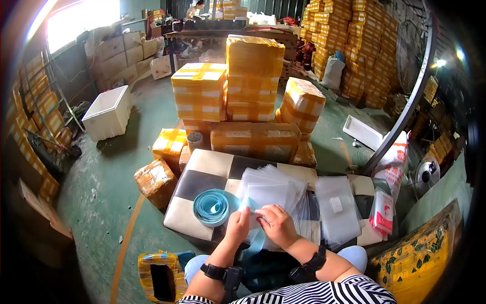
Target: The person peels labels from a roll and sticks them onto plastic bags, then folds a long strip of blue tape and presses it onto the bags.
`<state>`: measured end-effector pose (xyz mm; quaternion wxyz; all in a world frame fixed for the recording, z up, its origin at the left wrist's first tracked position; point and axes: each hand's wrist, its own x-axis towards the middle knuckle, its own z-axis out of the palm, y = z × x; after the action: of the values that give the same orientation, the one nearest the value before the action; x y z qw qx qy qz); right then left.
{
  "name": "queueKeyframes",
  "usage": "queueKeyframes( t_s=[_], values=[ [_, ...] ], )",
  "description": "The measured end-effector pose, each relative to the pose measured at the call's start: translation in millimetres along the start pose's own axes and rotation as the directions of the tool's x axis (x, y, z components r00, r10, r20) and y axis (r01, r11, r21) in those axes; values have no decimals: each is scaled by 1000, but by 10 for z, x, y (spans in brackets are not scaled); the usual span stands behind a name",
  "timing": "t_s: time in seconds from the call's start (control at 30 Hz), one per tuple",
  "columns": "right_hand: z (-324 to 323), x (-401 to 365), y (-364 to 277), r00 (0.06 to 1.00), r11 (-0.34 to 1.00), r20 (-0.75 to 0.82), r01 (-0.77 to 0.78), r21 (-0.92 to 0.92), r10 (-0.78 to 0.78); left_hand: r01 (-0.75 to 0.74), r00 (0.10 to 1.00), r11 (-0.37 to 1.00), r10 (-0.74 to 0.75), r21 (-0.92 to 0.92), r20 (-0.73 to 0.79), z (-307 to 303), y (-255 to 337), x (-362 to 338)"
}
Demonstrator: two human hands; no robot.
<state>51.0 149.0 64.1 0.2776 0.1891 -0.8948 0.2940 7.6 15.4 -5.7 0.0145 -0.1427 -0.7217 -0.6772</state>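
My left hand pinches a light blue ribbon over the front edge of the checkered table. Right beside it, my right hand has its fingers closed at the same ribbon, close to the left fingertips. From my hands the ribbon hangs down toward my lap, and another stretch lies toward the ribbon roll on the left. Clear plastic sheets are spread just behind and under my hands. To the right lies a second stack of clear bags with a small white label on it.
Taped boxes are stacked behind the table. A white foam box stands on the floor at left. A phone lies on a yellow package at lower left. Red-and-white bags are at the table's right end. A person is far back.
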Motion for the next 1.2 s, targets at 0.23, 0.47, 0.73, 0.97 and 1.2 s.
queueKeyframes(
  t_s=[0.23,0.47,0.73,0.97,1.2],
  values=[
    [-38,-13,54,993,992,-9,117,-50,-118,366,912,745,-405,-557,57,55,59,11],
    [-377,-19,13,980,926,-196,50,373,26,182,982,962,-187,-201,-2,-182,-518,113],
    [-729,-34,1216,753,646,-138,-438,625,643,118,934,678,-324,-725,-151,-529,-47,173],
    [211,-171,1859,608,560,356,-793,237,710,266,901,744,-419,-613,-117,-455,-19,126],
    [588,25,1918,656,692,315,-722,-3,686,276,938,823,-344,-497,-50,-353,150,118]
  ],
)
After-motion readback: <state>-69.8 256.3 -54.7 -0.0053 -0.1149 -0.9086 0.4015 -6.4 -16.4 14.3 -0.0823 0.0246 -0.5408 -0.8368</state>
